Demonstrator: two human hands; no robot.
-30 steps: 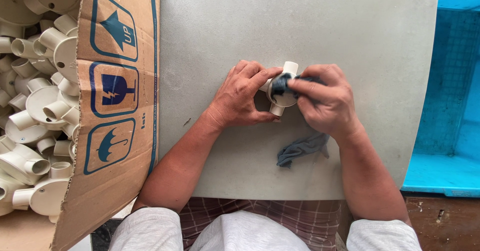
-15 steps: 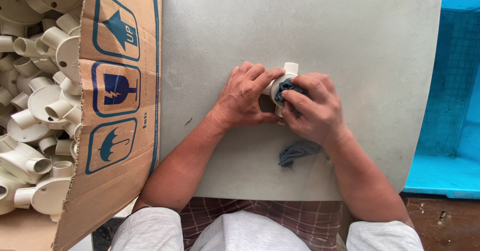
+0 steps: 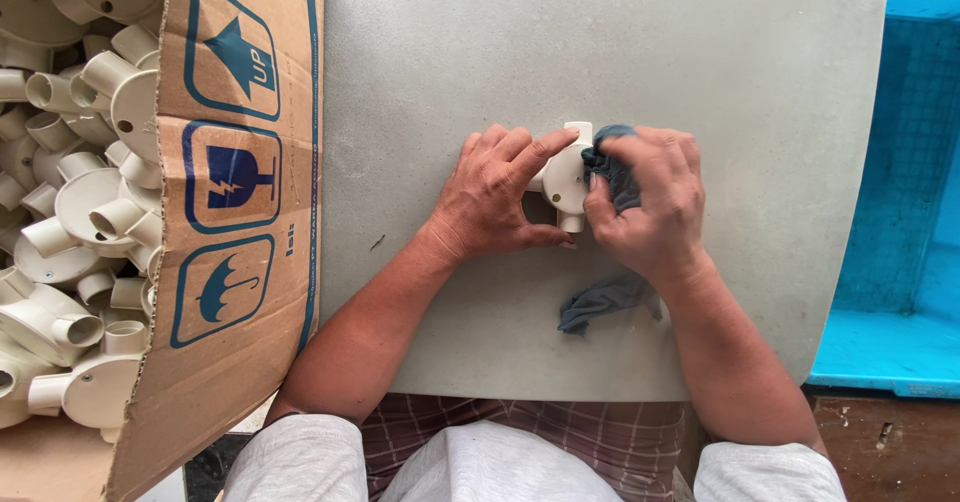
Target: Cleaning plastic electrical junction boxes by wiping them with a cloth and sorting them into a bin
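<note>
Cream pipe fitting [image 3: 565,177] – left hand [image 3: 497,197] gripping, right hand [image 3: 650,207] pressing blue rag [image 3: 612,177]

Grey table [image 3: 620,42], matte top with light scuffs, fills most of the view under flat, even light. Cardboard box [image 3: 240,212] with blue printed symbols stands at its left edge, flap leaning out. Blue bin [image 3: 900,262] sits right of the table. Dark brown floor [image 3: 890,442] at lower right.
</note>
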